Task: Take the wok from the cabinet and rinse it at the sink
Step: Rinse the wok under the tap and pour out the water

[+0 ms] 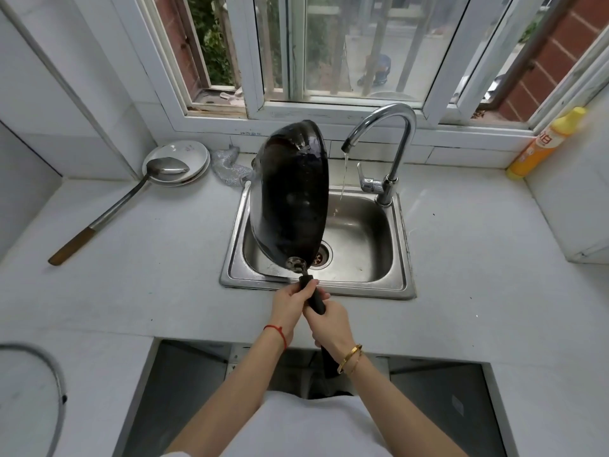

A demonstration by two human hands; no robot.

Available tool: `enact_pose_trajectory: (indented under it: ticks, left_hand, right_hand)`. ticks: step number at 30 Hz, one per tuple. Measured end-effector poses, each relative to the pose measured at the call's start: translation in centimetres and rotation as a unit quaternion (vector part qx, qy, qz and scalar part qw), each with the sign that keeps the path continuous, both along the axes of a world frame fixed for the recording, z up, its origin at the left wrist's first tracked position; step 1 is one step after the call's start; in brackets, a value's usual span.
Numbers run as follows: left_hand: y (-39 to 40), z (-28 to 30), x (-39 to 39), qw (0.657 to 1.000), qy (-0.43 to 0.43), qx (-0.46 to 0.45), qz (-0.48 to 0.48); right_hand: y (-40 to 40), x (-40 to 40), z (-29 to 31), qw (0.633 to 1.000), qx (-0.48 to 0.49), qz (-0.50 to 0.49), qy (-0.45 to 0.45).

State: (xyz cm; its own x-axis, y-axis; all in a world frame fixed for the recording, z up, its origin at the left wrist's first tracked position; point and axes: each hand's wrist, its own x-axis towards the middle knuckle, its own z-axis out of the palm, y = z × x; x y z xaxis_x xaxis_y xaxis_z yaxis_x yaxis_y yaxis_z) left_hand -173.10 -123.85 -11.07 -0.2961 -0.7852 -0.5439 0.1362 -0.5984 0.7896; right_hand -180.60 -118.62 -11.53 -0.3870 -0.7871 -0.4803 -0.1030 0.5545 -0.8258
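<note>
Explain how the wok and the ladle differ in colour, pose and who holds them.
The wok is black; the ladle is shiny silver with a brown wooden handle end. The wok is tipped on edge above the sink, gripped by the left hand and right hand; the ladle lies untouched on the counter, bowl resting on plates. Both have long handles.

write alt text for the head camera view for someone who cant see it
Both hands, the left hand and right hand, grip the handle of a black wok tipped on edge over a steel sink, beside a thin stream from the tap. A ladle rests on plates to the left; a yellow bottle stands right.
</note>
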Motion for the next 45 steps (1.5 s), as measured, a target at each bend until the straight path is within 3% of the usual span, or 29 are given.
enact_pose_trajectory:
  ticks: [5, 15, 28, 38, 45]
  left_hand:
    - [-0.2, 0.3, -0.8, 0.999, 0.017, 0.018, -0.029]
    - [1.0, -0.4, -2.1, 0.99, -0.013, -0.023, -0.14]
    - [0.3, -2.2, -2.4, 0.98, 0.049, 0.002, -0.195]
    - [-0.7, -2.7, -1.7, 0.974, 0.037, 0.018, -0.225]
    - [-0.9, -2.9, -1.3, 0.974, 0.065, 0.057, -0.209]
  right_hand:
    - [0.5, 0.1, -0.3, 0.995, -0.054, -0.025, 0.084]
    - [2.4, -0.4, -1.5, 0.974, -0.045, -0.093, 0.201]
    - [2.4, -0.9, -2.2, 0.977, -0.007, -0.141, 0.157]
    - [1.5, -0.9, -3.0, 0.985, 0.037, -0.137, 0.095]
    - [0.5, -1.5, -2.2, 0.989, 0.083, -0.107, -0.052]
